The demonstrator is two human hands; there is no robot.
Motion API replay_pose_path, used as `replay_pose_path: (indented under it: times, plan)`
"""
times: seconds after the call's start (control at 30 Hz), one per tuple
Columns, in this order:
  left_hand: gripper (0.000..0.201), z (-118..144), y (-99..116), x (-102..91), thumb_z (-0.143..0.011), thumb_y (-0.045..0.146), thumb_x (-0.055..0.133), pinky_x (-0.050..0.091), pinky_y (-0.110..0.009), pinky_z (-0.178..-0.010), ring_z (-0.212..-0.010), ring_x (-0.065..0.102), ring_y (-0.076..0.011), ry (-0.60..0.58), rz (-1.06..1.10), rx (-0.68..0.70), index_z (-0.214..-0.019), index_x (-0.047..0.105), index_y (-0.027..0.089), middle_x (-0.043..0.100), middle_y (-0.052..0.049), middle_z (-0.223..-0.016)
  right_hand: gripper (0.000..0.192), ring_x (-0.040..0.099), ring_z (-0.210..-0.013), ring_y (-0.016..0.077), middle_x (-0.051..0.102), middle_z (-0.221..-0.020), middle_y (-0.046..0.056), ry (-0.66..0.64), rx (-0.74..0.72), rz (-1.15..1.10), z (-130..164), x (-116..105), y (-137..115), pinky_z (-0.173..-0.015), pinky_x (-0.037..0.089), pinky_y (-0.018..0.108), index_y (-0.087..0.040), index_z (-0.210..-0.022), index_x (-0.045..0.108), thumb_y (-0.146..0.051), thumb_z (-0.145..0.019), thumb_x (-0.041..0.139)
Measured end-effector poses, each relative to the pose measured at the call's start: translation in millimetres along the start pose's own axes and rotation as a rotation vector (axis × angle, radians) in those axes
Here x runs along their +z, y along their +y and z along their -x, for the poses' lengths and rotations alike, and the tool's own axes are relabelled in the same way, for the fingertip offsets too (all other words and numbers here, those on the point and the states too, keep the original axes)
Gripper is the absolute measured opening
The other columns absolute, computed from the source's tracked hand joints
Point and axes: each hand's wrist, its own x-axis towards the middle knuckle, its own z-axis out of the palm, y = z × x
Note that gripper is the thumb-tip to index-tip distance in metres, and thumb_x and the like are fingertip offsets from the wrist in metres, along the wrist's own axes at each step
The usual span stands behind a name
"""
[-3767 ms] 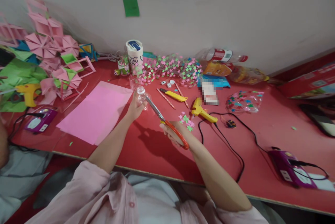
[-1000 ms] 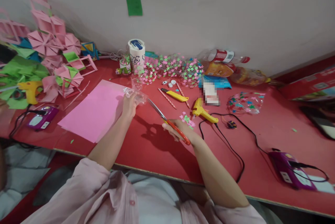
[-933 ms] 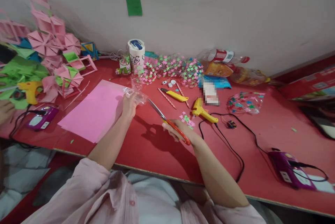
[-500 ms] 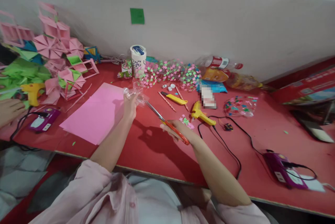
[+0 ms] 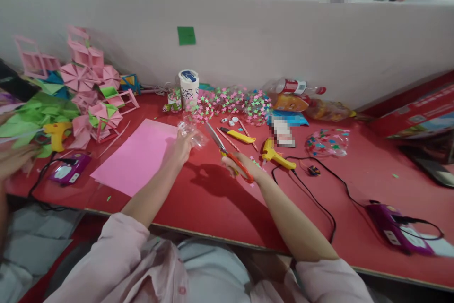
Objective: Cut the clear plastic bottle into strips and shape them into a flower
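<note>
My left hand (image 5: pixel 182 148) is closed on a crumpled clear plastic piece (image 5: pixel 199 138) that looks like part of a cut bottle, held just above the right edge of the pink paper sheets (image 5: pixel 133 159). In my right hand (image 5: pixel 244 166) is a pair of scissors (image 5: pixel 244 169) with red and yellow handles. Their blades point up and left, a little to the right of the plastic and apart from it. A yellow box cutter (image 5: pixel 239 136) and striped straws lie beyond the scissors. Small paper stars (image 5: pixel 256 163) are partly hidden behind my right hand.
Glue guns (image 5: pixel 278 156) with black cables lie right and left. A white cup (image 5: pixel 189 90), star-filled clear containers (image 5: pixel 230 102) and bottles (image 5: pixel 294 86) line the wall. Pink paper models (image 5: pixel 88 76) crowd the left, where another person's hand (image 5: pixel 16 159) works. A purple power strip (image 5: pixel 399 229) sits right.
The scissors have drawn back from the plastic and tilted more upright. The plastic has turned in my left hand. The camera view has shifted slightly, and the other person's hand has moved.
</note>
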Motion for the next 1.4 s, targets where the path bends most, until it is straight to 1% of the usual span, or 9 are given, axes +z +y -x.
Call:
replay_pose_path:
  times: [0.1, 0.17, 0.37, 0.53, 0.7, 0.8, 0.97, 1.1, 1.4]
  plan:
    - [0.042, 5.7, -1.2, -7.9, -0.062, 0.027, 0.081, 0.055, -0.029, -0.064, -0.061, 0.067, -0.0129, -0.049, 0.007, -0.008, -0.092, 0.051, 0.02, 0.066, 0.004, -0.072, 0.056, 0.049, -0.047, 0.0127, 0.047, -0.05, -0.005, -0.097, 0.079, 0.148, 9.6, -6.1, 1.3, -0.053, 0.037, 0.026, -0.021, -0.068, 0.047, -0.076, -0.077, 0.052]
    - [0.036, 6.3, -0.8, -13.4, -0.062, 0.028, 0.079, 0.055, -0.028, -0.063, -0.062, 0.067, -0.0134, -0.099, 0.019, -0.029, -0.084, 0.053, 0.018, 0.065, 0.003, -0.068, 0.057, 0.046, -0.047, 0.0128, 0.046, -0.049, -0.005, -0.179, 0.071, 0.251, 14.4, -9.4, 2.1, -0.052, 0.034, 0.026, -0.022, -0.067, 0.044, -0.077, -0.076, 0.052]
    - [0.032, 2.2, 4.1, -20.8, -0.063, 0.03, 0.079, 0.056, -0.032, -0.069, -0.067, 0.068, -0.0144, -0.095, 0.065, -0.018, -0.082, 0.056, 0.019, 0.066, 0.003, -0.07, 0.062, 0.045, -0.054, 0.0141, 0.048, -0.058, -0.001, -0.195, 0.006, 0.459, 16.9, -4.7, 4.8, -0.055, 0.031, 0.028, -0.022, -0.065, 0.044, -0.083, -0.078, 0.043]
    - [0.028, 6.8, 6.8, -16.4, -0.063, 0.029, 0.079, 0.057, -0.032, -0.07, -0.067, 0.067, -0.0146, -0.056, 0.075, 0.016, -0.08, 0.058, 0.02, 0.067, 0.003, -0.072, 0.064, 0.05, -0.057, 0.0154, 0.056, -0.063, 0.002, -0.172, 0.044, 0.399, 23.0, 4.0, -5.8, -0.058, 0.033, 0.029, -0.021, -0.067, 0.049, -0.084, -0.077, 0.042]
    - [0.03, 8.5, 6.5, -13.7, -0.062, 0.027, 0.08, 0.056, -0.033, -0.07, -0.066, 0.067, -0.0149, -0.049, 0.093, 0.029, -0.08, 0.057, 0.02, 0.066, 0.003, -0.071, 0.061, 0.047, -0.046, 0.014, 0.048, -0.046, -0.003, -0.195, 0.135, 0.263, 29.2, 6.9, -16.3, -0.053, 0.033, 0.027, -0.022, -0.066, 0.046, -0.082, -0.078, 0.045]
    - [0.03, 7.2, 6.0, -14.1, -0.064, 0.027, 0.079, 0.055, -0.034, -0.072, -0.066, 0.067, -0.0143, -0.034, 0.09, 0.023, -0.083, 0.057, 0.019, 0.066, 0.003, -0.072, 0.06, 0.045, -0.043, 0.0125, 0.046, -0.044, -0.005, -0.175, 0.154, 0.187, 28.5, 8.3, -14.3, -0.052, 0.034, 0.027, -0.022, -0.065, 0.043, -0.081, -0.076, 0.048]
    - [0.032, 8.3, 5.7, -13.7, -0.064, 0.026, 0.078, 0.054, -0.033, -0.075, -0.067, 0.067, -0.0135, -0.012, 0.074, 0.023, -0.085, 0.055, 0.02, 0.066, 0.004, -0.072, 0.06, 0.043, -0.041, 0.0117, 0.044, -0.044, -0.006, -0.143, 0.195, 0.097, 24.9, 13.5, -4.2, -0.05, 0.036, 0.026, -0.021, -0.071, 0.052, -0.081, -0.075, 0.049]
    - [0.033, 12.9, 4.2, -10.8, -0.067, 0.024, 0.076, 0.054, -0.033, -0.076, -0.067, 0.068, -0.014, 0.007, 0.035, 0.01, -0.089, 0.052, 0.02, 0.066, 0.003, -0.073, 0.057, 0.043, -0.041, 0.011, 0.044, -0.043, -0.006, -0.119, 0.198, 0.068, 23.3, 18.9, 0.2, -0.05, 0.037, 0.026, -0.021, -0.069, 0.05, -0.078, -0.076, 0.052]
    - [0.033, 22.3, 8.3, -1.9, -0.07, 0.023, 0.075, 0.055, -0.036, -0.082, -0.086, 0.071, -0.0191, 0.016, -0.028, 0.043, -0.092, 0.051, 0.023, 0.065, 0.002, -0.077, 0.064, 0.041, -0.038, 0.0096, 0.046, -0.048, -0.005, -0.113, 0.233, 0.005, 22.1, 22.5, -3.8, -0.046, 0.034, 0.026, -0.02, -0.073, 0.053, -0.083, -0.073, 0.049]
